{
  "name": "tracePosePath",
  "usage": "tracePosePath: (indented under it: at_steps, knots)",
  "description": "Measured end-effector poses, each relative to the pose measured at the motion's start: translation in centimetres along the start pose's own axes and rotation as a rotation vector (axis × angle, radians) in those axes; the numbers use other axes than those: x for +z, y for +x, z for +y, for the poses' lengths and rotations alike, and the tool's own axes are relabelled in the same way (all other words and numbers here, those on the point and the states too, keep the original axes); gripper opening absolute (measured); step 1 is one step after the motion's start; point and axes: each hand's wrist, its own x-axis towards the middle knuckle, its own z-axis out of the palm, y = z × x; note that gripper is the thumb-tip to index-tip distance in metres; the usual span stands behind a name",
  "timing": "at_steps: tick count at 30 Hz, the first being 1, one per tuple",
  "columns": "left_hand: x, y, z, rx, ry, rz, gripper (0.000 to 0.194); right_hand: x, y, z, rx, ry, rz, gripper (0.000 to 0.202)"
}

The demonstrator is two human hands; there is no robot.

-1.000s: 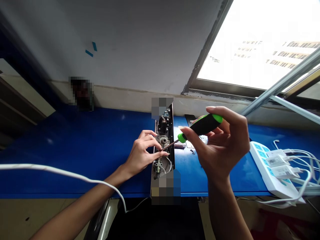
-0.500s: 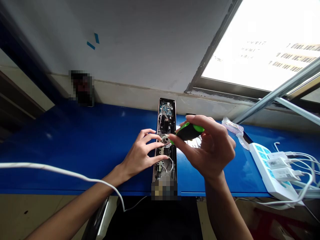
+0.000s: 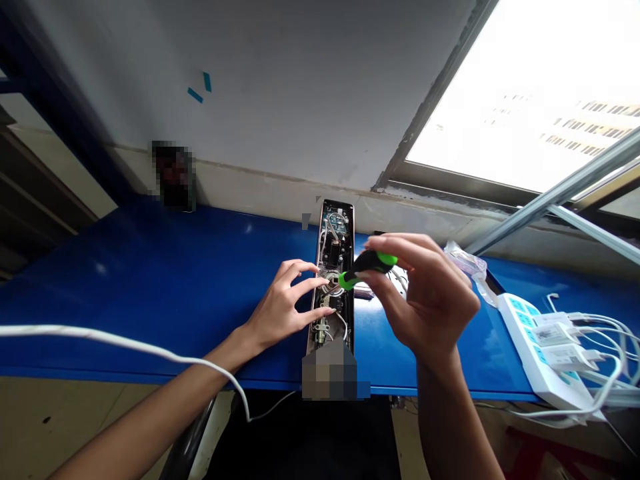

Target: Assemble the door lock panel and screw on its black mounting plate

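Note:
A long, narrow open device lies on the blue table, with a circuit board at its far end and wires and metal parts inside. My right hand grips a black and green screwdriver by its handle. The tool slants down to the left over the round part in the middle of the device; its tip is too small to make out. My left hand rests at the device's left side, fingers spread, fingertips touching its edge and inner parts. The near end of the device is blurred out.
A white power strip with plugged adapters and cables stands on the blue table at the right. Beside it lies a clear plastic bag. A white cable crosses my left forearm. Metal bars rise at the right.
My right hand has shifted slightly right and turned the screwdriver handle, whose green collar now sits nearer the middle of the device. My left hand's fingers have barely moved. The view has shifted a little.

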Motion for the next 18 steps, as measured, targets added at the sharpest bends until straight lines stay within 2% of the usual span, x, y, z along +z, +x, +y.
tracePosePath:
  at_steps: [3, 6, 8, 11, 13, 16, 18]
  knots:
    - [0.06, -0.02, -0.04, -0.015, -0.008, -0.008, 0.045, -0.24, 0.15, 0.15, -0.014, -0.094, -0.013, 0.042]
    - [0.14, -0.06, -0.06, -0.025, -0.019, -0.009, 0.048, -0.48, 0.29, 0.09, 0.033, 0.000, -0.081, 0.047]
    - [0.18, -0.10, -0.08, -0.035, -0.023, -0.014, 0.049, -0.58, 0.38, 0.11, 0.018, 0.021, -0.042, 0.044]
    - [0.24, -0.18, -0.15, -0.052, -0.035, -0.025, 0.049, -0.61, 0.47, 0.29, -0.033, -0.094, 0.045, 0.040]
    - [0.30, -0.25, -0.21, -0.069, -0.049, -0.028, 0.049, -0.61, 0.49, 0.34, 0.002, -0.091, 0.002, 0.041]
    - [0.44, -0.35, -0.32, -0.088, -0.071, -0.027, 0.051, -0.67, 0.43, 0.24, 0.086, 0.046, -0.117, 0.053]
    - [0.50, -0.39, -0.36, -0.091, -0.080, -0.026, 0.052, -0.74, 0.36, 0.19, 0.064, 0.030, -0.097, 0.055]
